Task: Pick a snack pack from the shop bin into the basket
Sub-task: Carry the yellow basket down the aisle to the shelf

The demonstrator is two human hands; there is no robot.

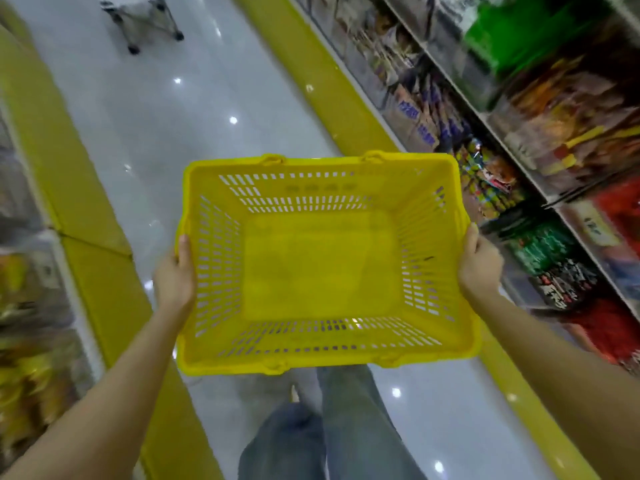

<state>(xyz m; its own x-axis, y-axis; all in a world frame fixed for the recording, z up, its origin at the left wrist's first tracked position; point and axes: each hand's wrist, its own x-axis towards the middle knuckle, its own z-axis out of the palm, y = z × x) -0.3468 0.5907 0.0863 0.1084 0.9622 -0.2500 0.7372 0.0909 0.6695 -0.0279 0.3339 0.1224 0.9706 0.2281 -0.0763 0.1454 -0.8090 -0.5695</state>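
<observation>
Two-handed carry: left hand (pixel 175 278) and right hand (pixel 479 268) each grip a side rim of the empty basket (pixel 322 161), thumbs on top, likely so it sits level by the shelves (pixel 540 140).

Grey floor (pixel 138 116) with a wheeled stand (pixel 142 22); shelves (pixel 483 116) full of snack packs (pixel 485 181).

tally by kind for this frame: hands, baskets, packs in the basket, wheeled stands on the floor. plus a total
Hands: 2, left hand and right hand, each gripping a side rim
Basket: 1, yellow basket
Packs in the basket: 0
Wheeled stand: 1, only partly in frame
Total: 4
Shelf stock is too blurred to count.
</observation>
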